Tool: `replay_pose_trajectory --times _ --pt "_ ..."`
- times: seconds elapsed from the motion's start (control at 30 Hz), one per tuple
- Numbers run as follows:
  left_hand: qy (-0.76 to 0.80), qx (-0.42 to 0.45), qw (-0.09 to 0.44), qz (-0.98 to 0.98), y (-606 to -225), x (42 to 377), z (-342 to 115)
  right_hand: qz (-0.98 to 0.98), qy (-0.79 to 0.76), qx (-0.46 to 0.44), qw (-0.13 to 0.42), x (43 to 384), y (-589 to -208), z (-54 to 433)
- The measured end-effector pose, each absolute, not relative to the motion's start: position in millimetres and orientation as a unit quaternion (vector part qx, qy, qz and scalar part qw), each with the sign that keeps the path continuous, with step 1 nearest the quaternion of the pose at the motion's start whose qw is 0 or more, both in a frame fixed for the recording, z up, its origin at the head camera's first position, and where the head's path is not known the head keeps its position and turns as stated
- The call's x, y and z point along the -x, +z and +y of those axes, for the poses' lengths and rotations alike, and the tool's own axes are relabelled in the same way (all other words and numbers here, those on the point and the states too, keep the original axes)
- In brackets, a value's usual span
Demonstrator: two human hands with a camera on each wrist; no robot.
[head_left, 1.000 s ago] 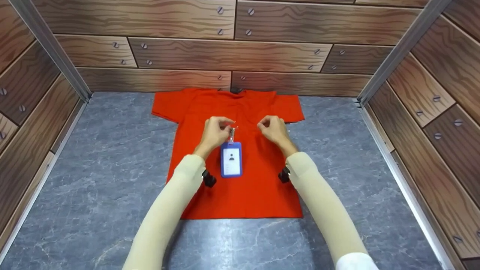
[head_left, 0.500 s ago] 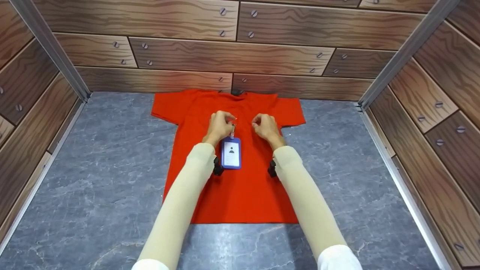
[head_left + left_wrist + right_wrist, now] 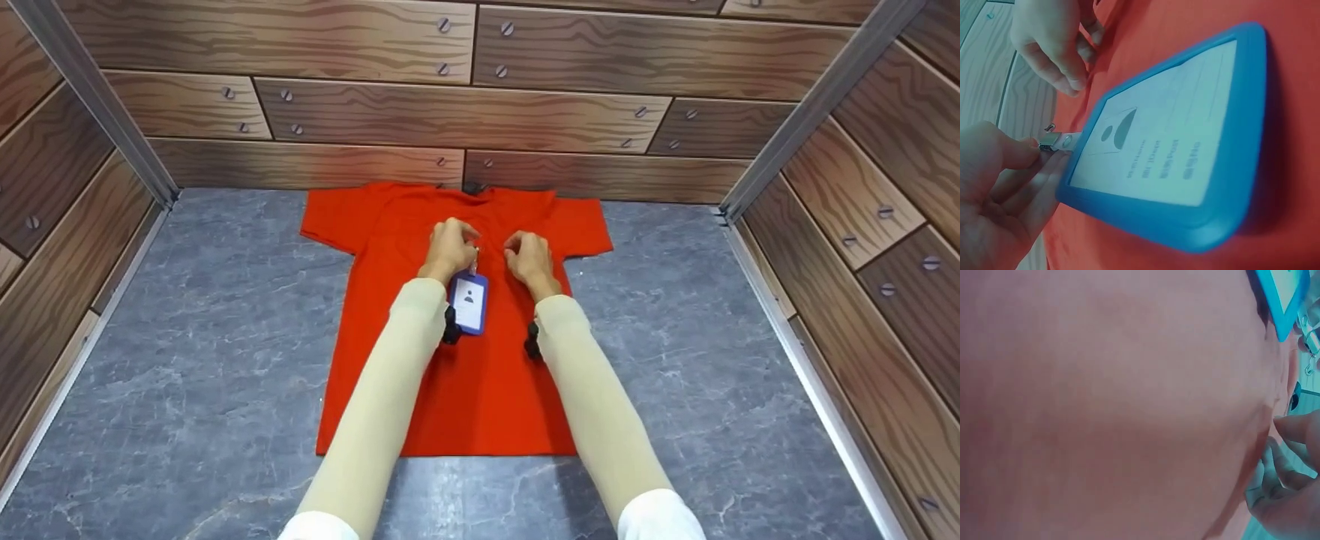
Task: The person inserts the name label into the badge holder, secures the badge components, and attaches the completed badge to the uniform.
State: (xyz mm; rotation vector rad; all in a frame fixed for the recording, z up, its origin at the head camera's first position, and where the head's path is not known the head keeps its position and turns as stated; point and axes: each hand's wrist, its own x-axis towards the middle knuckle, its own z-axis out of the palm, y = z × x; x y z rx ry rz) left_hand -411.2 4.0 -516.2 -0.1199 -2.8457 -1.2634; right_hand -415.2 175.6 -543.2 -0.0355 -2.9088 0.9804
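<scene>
A blue-framed ID badge holder (image 3: 469, 304) with a white card inside hangs over the chest of a red T-shirt (image 3: 480, 405). My left hand (image 3: 450, 247) pinches the badge's metal clip (image 3: 1051, 140) between thumb and fingers. In the left wrist view, the badge slants away from that hand above the red cloth. Just to its right, my right hand (image 3: 529, 259) is over the shirt's chest, its fingers loosely bent. The right wrist view shows a gap between its thumb and fingers (image 3: 1275, 475), close to the cloth; whether they touch it is hard to tell.
The T-shirt lies flat on a grey marbled surface (image 3: 210, 337), its collar by the back wall. Wood-patterned panels (image 3: 375, 112) rise at the back and both sides. A small dark object (image 3: 474, 187) sits at the collar.
My left hand has moved slightly up and right, carrying the badge, which now tilts a little. My right hand has moved left, narrowing the gap between the hands.
</scene>
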Motion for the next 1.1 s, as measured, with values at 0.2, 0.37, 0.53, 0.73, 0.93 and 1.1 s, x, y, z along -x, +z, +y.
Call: replay_pose_trajectory --times 0.2,0.37,0.53,0.73,0.93,1.1 --pt "-0.387 0.035 0.001 -0.921 -520 415 11 -0.959 0.282 0.017 0.025 415 -546 175" --pt "-0.391 0.026 0.002 -0.920 -522 419 15 -0.958 0.283 0.026 0.028 416 -545 172" --pt "-0.392 0.019 0.007 -0.920 -527 423 18 -0.957 0.287 0.032 0.028 416 -543 170" --pt "-0.398 0.010 0.012 -0.917 -532 426 25 -0.956 0.291 0.030 0.023 416 -543 169" --pt "-0.409 -0.008 0.025 -0.912 -538 428 35 -0.955 0.296 0.021 0.012 416 -543 172" --pt "-0.445 -0.029 0.023 -0.895 -559 444 39 -0.949 0.314 0.016 0.023 416 -545 176"
